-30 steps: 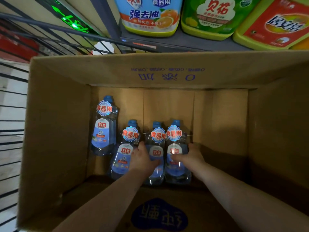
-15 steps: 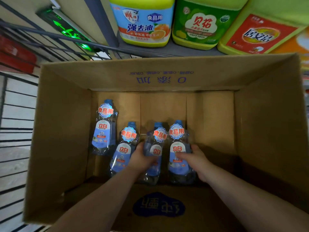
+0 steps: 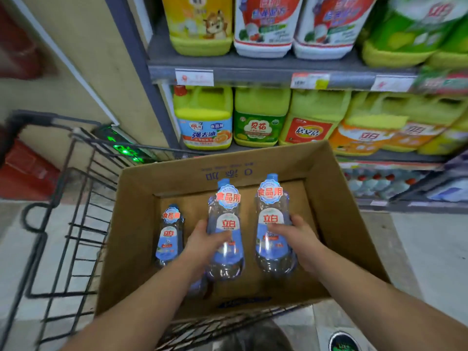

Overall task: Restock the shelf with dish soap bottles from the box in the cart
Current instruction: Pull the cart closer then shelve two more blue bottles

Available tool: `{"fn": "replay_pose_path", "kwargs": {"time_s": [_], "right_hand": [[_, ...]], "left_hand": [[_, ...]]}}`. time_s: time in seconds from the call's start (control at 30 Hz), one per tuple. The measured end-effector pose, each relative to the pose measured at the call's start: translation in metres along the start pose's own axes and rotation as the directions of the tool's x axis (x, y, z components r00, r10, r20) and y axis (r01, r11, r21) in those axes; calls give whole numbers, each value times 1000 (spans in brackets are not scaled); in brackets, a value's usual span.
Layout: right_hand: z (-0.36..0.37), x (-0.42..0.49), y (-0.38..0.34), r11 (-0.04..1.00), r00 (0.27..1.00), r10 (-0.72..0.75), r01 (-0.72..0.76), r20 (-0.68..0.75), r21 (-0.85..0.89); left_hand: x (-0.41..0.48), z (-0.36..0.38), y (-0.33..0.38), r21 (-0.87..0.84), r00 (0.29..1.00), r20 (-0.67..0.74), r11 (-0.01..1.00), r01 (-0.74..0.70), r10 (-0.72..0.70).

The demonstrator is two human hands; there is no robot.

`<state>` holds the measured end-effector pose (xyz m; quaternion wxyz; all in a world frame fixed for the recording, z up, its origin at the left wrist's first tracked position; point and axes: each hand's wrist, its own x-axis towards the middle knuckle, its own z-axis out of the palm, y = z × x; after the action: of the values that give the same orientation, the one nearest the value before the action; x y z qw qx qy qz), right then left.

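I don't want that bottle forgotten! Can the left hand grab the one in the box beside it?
Probably not yet. The left hand grips a raised bottle, so its grip is full. The boxed bottle sits uncovered right beside it.

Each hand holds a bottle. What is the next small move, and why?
Probably lift both clear of the cardboard box and toward the shelf. The left hand grips one dish soap bottle, the right hand a second bottle, both held higher than the third bottle standing in the box.
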<state>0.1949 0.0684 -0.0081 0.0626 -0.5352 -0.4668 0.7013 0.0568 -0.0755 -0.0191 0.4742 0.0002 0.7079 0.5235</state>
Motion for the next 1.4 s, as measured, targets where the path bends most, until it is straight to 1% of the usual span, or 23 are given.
{"fn": "replay_pose_path", "kwargs": {"time_s": [0.13, 0.27, 0.43, 0.6, 0.7, 0.83, 1.0, 1.1, 1.23, 1.4], "right_hand": [[-14, -45, -20, 988, 992, -125, 127, -32, 92], [-42, -89, -34, 959, 970, -227, 239, -90, 153], [-89, -135, -42, 917, 921, -337, 368, -194, 156], [-154, -175, -39, 868, 870, -390, 457, -303, 196], [-206, -204, -30, 837, 840, -417, 504, -348, 215], [-292, -246, -14, 805, 795, -445, 557, -412, 205], [-411, -295, 9, 769, 736, -442, 605, -513, 205], [-474, -320, 18, 753, 693, -444, 632, -568, 182], [-540, -342, 24, 731, 660, -449, 659, -602, 177], [-598, -347, 18, 697, 630, -471, 695, -618, 178]], "left_hand": [[-30, 9, 29, -6, 988, 89, 992, -124, 124], [-55, 32, 53, -34, 955, 213, 979, -202, 204], [-87, 82, 74, -27, 879, 375, 951, -308, 295], [-124, 153, 84, -19, 798, 491, 920, -392, 350], [-148, 208, 81, -12, 747, 562, 907, -422, 355], [-187, 298, 68, -18, 684, 642, 898, -439, 347], [-245, 419, 40, -6, 638, 707, 905, -425, 305], [-271, 482, 26, -10, 617, 725, 900, -435, 306], [-292, 542, 17, -2, 598, 744, 897, -442, 297], [-304, 603, 23, -18, 561, 764, 880, -475, 318]]}}
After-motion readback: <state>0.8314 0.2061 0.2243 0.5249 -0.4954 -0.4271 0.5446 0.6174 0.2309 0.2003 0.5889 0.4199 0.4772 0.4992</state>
